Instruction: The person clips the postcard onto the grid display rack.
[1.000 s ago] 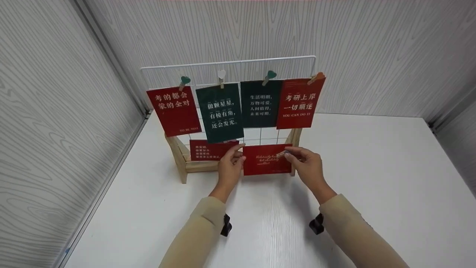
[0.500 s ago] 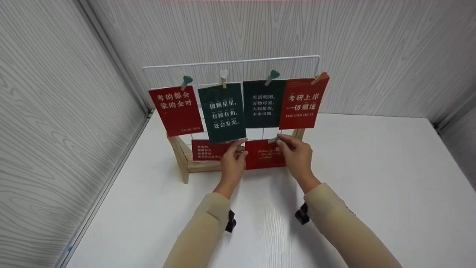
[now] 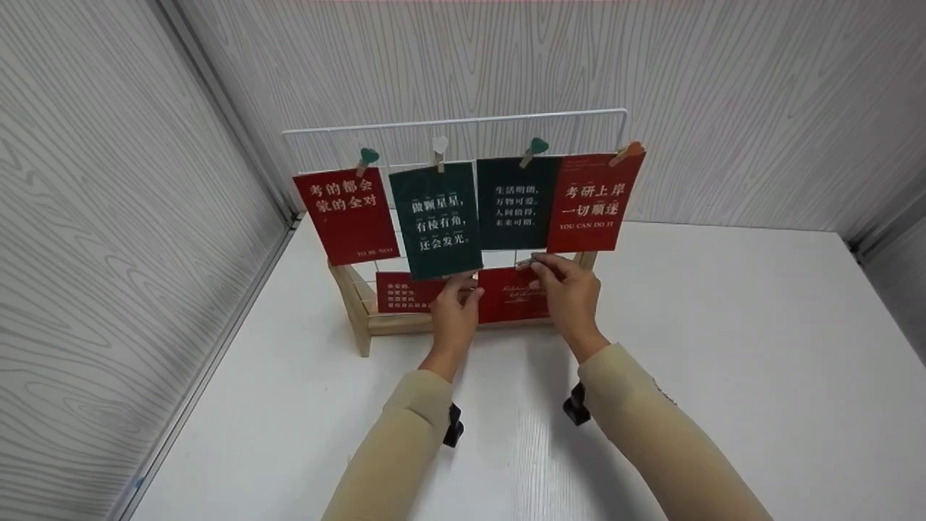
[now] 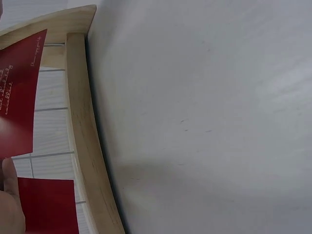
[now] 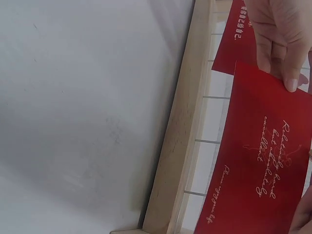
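Note:
My left hand (image 3: 456,318) pinches the left edge of a red card (image 3: 498,304) with light cursive writing. In the right wrist view its thumb lies on the front of the card (image 5: 258,156). At the card's top edge, my right hand (image 3: 575,297) pinches a small wooden clothespin (image 3: 524,265) between thumb and fingertips. The card stands before the lower part of a white wire grid (image 3: 463,121) in a wooden stand (image 3: 401,324). Whether the clothespin's jaws are around card and wire is hidden by the fingers.
Two red and two green cards hang above from heart-topped clothespins, among them a green card (image 3: 436,217) close over my left hand. Another red card (image 3: 405,293) hangs lower left. The stand is on a white table (image 3: 723,325), with wood-grain panels (image 3: 723,108) behind.
Both hands have brought the red card up and back against the grid. My right hand has moved left and up with the clothespin, from the card's right side to its top edge.

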The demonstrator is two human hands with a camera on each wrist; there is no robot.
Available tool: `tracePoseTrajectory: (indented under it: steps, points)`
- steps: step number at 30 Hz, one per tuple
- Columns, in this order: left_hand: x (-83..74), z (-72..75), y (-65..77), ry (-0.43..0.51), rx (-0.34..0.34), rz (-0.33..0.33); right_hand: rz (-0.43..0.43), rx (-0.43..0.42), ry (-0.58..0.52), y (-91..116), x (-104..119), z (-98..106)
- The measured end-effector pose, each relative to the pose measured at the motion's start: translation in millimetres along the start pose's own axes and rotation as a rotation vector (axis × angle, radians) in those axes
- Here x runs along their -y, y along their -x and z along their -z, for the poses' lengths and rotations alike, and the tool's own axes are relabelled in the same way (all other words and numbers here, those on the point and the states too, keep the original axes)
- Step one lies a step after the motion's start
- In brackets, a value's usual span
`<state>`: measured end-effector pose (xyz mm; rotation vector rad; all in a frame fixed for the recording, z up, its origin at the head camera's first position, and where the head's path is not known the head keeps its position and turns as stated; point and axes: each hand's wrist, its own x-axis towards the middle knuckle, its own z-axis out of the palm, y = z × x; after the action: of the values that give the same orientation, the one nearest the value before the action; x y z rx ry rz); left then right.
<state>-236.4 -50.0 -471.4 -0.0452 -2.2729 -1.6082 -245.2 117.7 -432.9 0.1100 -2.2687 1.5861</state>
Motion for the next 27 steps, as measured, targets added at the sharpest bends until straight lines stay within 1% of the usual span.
tracePoseTrajectory:
  steps: [3, 9, 15, 22, 27]
  points:
    - [-0.6, -1.3, 0.5, -0.010, -0.008, 0.009, -0.014, -0.005, 0.000, -1.0, -0.3, -0.6]
    - [-1.9, -5.8, 2.5, -0.044, -0.040, -0.013, -0.045, 0.007, -0.001, -2.0, -1.6, -2.2]
    - [-1.0, -9.0, 3.2, -0.077, -0.066, -0.030, -0.030, 0.022, 0.016, -4.9, -1.0, -4.1]
    - [-0.4, -10.1, 2.3, -0.068, -0.071, -0.034, -0.020, 0.057, 0.056, -7.8, 0.9, -6.9]
    - [0.0, -10.1, 1.4, -0.068, -0.080, -0.089, 0.000, 0.062, 0.042, -9.5, -1.6, -7.8]
